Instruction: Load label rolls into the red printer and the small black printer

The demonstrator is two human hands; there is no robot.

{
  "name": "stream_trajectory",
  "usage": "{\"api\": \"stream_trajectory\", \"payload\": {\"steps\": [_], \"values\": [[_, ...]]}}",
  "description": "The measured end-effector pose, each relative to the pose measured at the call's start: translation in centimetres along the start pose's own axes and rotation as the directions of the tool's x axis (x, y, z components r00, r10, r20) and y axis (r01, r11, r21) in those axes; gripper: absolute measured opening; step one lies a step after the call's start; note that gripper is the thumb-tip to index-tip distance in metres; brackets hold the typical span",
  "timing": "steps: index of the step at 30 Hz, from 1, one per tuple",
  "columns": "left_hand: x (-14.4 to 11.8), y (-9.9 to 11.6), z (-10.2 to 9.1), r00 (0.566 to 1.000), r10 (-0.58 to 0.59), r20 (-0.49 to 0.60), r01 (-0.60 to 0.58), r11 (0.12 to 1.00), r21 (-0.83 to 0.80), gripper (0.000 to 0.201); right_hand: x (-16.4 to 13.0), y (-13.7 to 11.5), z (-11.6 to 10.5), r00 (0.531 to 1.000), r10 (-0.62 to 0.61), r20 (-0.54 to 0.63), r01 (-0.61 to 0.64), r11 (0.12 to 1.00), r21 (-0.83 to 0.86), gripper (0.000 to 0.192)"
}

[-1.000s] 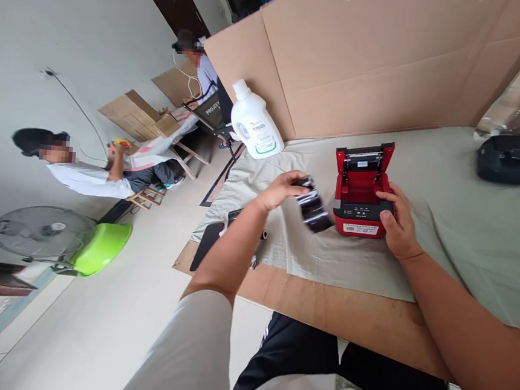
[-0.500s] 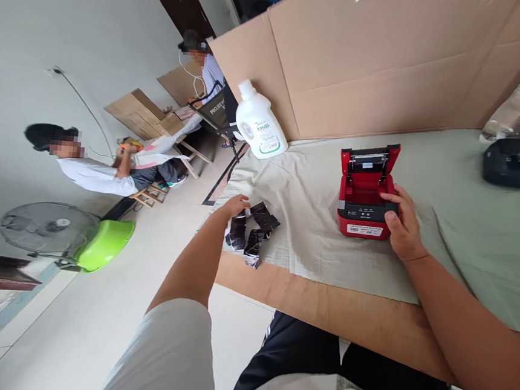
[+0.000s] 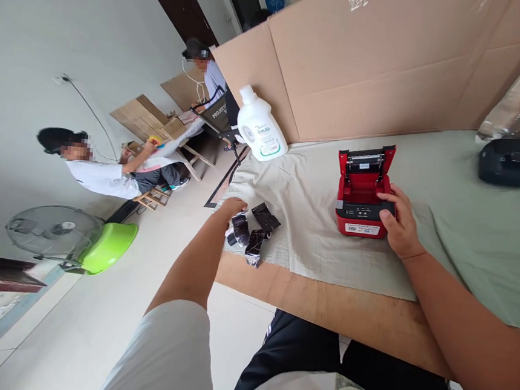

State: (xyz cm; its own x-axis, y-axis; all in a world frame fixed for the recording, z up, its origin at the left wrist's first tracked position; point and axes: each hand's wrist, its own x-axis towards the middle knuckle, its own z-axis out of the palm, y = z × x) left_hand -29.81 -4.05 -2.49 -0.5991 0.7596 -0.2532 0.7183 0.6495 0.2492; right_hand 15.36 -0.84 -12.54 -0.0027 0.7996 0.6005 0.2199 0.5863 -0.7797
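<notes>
A small red-and-black label printer (image 3: pixel 362 211) stands on the cloth with its lid raised and its inside bay showing. My right hand (image 3: pixel 401 227) grips its right side, thumb at the front corner and fingers over the edge of the bay. Over to the left, my left hand (image 3: pixel 233 207) is closed at the upper edge of some crumpled shiny black wrapping pieces (image 3: pixel 254 246). Its fingertips point down and are partly hidden, so I cannot make out what they hold. Another black piece (image 3: pixel 266 217) lies just right of that hand.
A white detergent bottle (image 3: pixel 263 125) stands at the table's far left corner, before a tall cardboard panel (image 3: pixel 380 66). A black device (image 3: pixel 513 162) sits at the right on the cloth (image 3: pixel 311 236). Two people sit beyond, near a fan (image 3: pixel 56 232) and a green basin (image 3: pixel 112 249).
The view has shifted slightly. Around my left hand the black wrapping has moved a little. My right hand keeps its hold on the printer. The seated person at left has raised a hand.
</notes>
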Motion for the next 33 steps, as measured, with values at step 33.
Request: {"api": "stream_trajectory", "payload": {"steps": [33], "values": [[-15.8,30.7,7.7,0.68,0.668,0.303,-0.73,0.578,0.364,0.04,-0.2,0.1,0.8,0.998,-0.041,-0.04,0.039,0.998,-0.043,0.062]]}}
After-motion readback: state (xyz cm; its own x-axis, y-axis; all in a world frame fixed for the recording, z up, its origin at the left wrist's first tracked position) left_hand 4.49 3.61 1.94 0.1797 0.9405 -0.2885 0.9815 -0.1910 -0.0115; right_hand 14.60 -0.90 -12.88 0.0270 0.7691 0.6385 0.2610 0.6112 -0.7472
